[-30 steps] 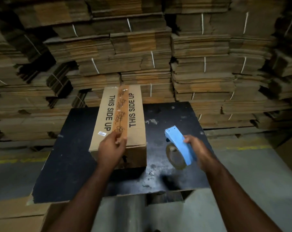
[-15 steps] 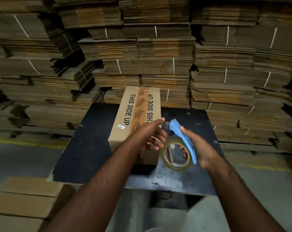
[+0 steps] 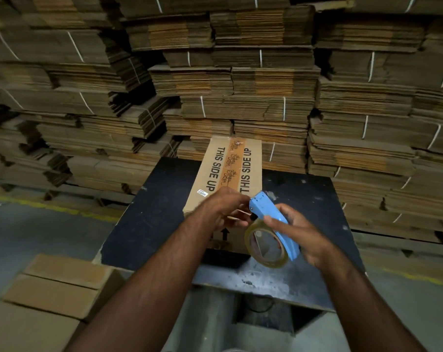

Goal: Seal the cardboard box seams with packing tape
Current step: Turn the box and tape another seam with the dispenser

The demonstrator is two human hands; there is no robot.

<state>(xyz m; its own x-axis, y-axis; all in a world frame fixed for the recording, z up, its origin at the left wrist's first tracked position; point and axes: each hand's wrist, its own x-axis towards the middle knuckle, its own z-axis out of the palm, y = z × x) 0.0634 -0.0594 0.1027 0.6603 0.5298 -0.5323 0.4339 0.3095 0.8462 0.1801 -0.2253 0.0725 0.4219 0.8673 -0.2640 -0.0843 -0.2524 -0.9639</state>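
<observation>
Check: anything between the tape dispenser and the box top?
Nothing visible. The right hand holds the tape dispenser just above the box's near end; the left hand pinches at its front end, not blocking.

We see a dim, warm-toned scene; the cardboard box (image 3: 228,174) top catches the most light. Both hands (image 3: 301,232) are softened by motion blur. Wide-angle bending curves the far cardboard stacks (image 3: 240,72), and corners fall darker.
</observation>
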